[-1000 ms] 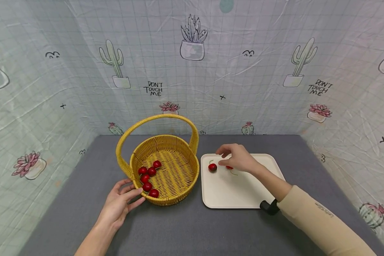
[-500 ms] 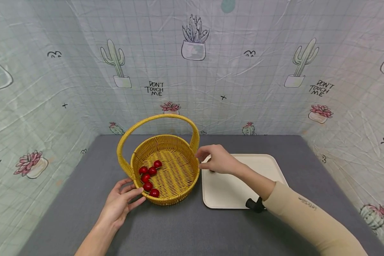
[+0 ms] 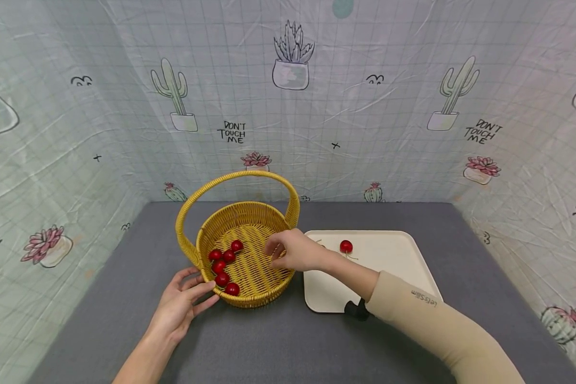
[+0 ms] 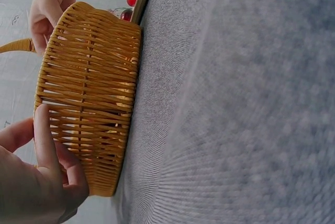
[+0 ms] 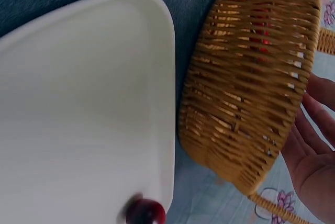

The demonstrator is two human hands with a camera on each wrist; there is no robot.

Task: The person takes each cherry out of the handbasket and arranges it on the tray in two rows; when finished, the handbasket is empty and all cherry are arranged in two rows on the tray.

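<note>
The handle [image 3: 249, 173] of the round, woven yellow basket [image 3: 252, 237] arches from near left to far right, left of the worktop's [image 3: 269, 346] centre. Glossy red cherries [image 3: 218, 266] line its left wall. My left hand [image 3: 180, 298], fingers spread, pinches the near-left rim. My right hand [image 3: 297, 250] has moved off the smooth cream tray [image 3: 389, 266], fingers bent above the basket; their grip I can't tell. Near the tray's far edge, a cherry [image 3: 346, 246] hidden half a second ago shows, stem toward me.

We reach our right arm [image 3: 427, 309] inward, the right hand [image 3: 295, 250] with fingers [image 3: 277, 241] bent; our left hand [image 3: 183, 296] spreads its fingers apart.
</note>
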